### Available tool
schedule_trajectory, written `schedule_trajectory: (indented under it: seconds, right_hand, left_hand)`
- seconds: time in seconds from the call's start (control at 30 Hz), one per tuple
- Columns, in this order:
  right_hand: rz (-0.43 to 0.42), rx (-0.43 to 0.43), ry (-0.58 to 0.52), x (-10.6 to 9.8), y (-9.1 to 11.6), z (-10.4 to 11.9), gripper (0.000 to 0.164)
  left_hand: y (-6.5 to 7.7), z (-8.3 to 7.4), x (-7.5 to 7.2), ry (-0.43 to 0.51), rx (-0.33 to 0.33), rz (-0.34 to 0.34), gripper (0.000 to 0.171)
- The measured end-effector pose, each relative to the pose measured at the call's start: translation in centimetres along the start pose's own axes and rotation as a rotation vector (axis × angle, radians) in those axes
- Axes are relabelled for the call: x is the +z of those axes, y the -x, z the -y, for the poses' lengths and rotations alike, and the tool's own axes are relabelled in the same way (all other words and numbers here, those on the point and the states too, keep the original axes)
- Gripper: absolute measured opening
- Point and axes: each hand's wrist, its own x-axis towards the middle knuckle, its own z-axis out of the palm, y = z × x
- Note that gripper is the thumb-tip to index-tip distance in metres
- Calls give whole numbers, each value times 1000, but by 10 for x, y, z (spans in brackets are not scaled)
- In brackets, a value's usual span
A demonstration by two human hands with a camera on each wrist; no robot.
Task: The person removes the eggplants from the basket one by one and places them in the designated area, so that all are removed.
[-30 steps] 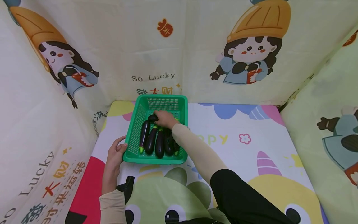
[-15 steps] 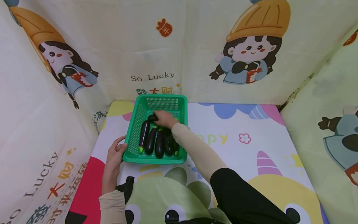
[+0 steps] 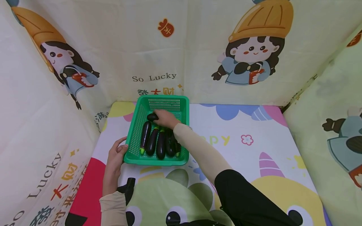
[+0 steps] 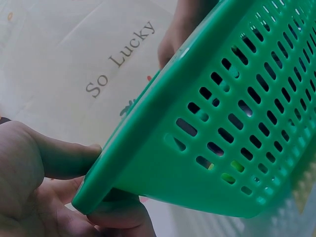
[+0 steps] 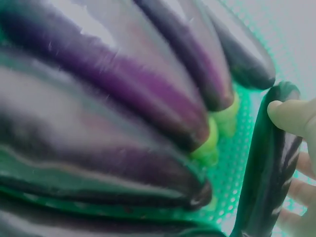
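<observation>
The left hand [image 3: 114, 160] pinches a green perforated plastic basket [image 3: 154, 162] by its eight-o'clock rim. Inside, toward eleven, the right hand [image 3: 167, 119] grips a glossy dark-purple eggplant [image 3: 152, 117], not yet released; at least five similar eggplants [image 3: 161, 145] lie rowed toward six.

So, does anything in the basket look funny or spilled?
One eggplant, held by the right hand, is crosswise while the others line up lengthwise in the green basket. The leftmost eggplant looks flipped beside its neighbour: its green stem end is nearest. Nothing looks spilled.
</observation>
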Motion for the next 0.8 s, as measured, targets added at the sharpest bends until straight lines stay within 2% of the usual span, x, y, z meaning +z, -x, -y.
schedule_trajectory:
  seconds: [0.17, 0.8]
  right_hand:
    - [-4, -10, -27, -7, 0, 9, 53]
    - [-74, 19, -293, -26, 6, 19, 49]
  left_hand:
    - [-2, 1, -1, 10, -3, -3, 54]
    - [-2, -1, 0, -3, -5, -6, 55]
